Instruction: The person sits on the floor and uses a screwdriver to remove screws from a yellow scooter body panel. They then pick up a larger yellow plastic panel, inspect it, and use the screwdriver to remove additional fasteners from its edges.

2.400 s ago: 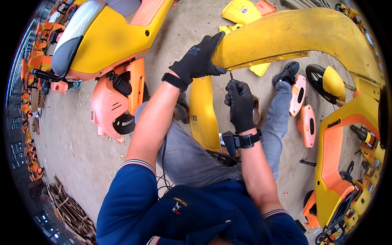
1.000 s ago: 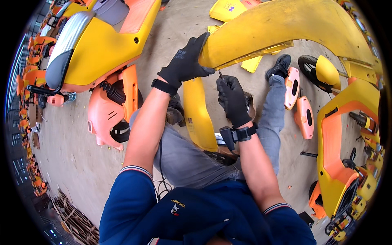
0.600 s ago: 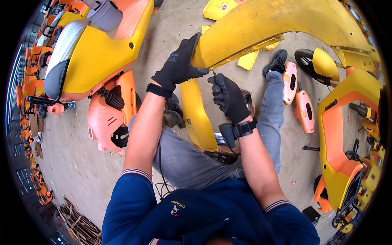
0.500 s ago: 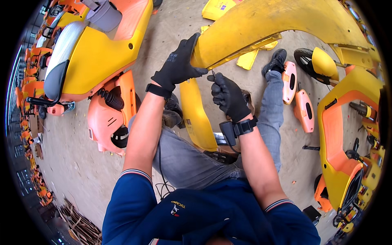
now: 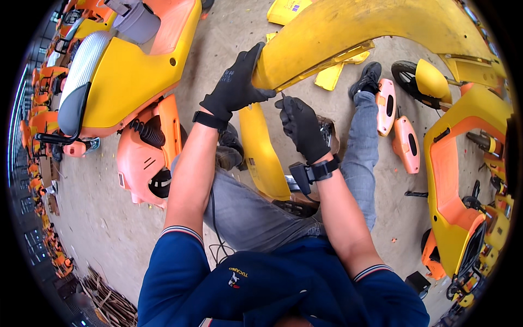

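Observation:
My left hand [image 5: 235, 82], in a black glove, grips the near end of a large curved yellow scooter panel [image 5: 338, 30], thumb along its lower edge and fingers behind. Close beside it, my right hand [image 5: 302, 124], also gloved, is closed around a thin dark tool [image 5: 283, 95]. Only the slim tip of this tool shows; it points up at the panel's lower corner, and whether it touches cannot be made out. A second yellow curved panel [image 5: 260, 147] lies below, between my legs.
To the left stand a yellow-and-orange scooter body [image 5: 131, 71] and an orange front cover [image 5: 140, 158]. Two orange slotted pieces [image 5: 406, 144] lie right of my foot. Another scooter body [image 5: 455, 180] is at the right. A small box [image 5: 328, 133] sits behind my right hand.
My right hand has shifted slightly left, its wrist turning a little. The left hand and the panel have moved barely, a touch to the left.

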`<state>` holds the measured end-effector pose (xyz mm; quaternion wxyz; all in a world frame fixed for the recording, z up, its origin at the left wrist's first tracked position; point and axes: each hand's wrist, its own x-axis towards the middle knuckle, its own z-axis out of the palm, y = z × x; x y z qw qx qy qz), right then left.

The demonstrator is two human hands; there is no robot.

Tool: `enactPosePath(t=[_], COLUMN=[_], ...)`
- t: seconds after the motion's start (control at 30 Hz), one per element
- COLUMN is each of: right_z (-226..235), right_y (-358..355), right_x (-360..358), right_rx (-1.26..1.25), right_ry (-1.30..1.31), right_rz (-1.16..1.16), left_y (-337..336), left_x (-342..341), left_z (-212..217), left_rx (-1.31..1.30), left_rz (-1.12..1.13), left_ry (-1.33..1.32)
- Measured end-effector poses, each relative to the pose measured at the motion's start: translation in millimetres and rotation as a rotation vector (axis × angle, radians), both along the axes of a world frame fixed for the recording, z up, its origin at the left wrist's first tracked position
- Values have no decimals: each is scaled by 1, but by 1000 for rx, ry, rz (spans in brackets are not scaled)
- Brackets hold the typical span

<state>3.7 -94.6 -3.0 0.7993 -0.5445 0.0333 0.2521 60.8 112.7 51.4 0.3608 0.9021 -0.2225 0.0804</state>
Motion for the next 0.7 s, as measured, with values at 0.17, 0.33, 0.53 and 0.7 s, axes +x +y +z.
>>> enactPosePath(t=[0.17,0.33,0.53,0.7], right_z=[21,3,-11,10], right_y=[-5,10,15,-4], right_x=[1,-6,-3,3], right_rx=[197,-321,-621,78], right_ry=[236,-260,-673,63], right_rz=[36,-151,-268,24], left_y=[-1,-3,-2,-2], left_x=[1,0,-2,0], left_z=[-1,2,2,-1], left_rx=[-12,-19,-32,-4], left_rz=[-10,-21,11,-14], left_ry=[-8,5,78,6])
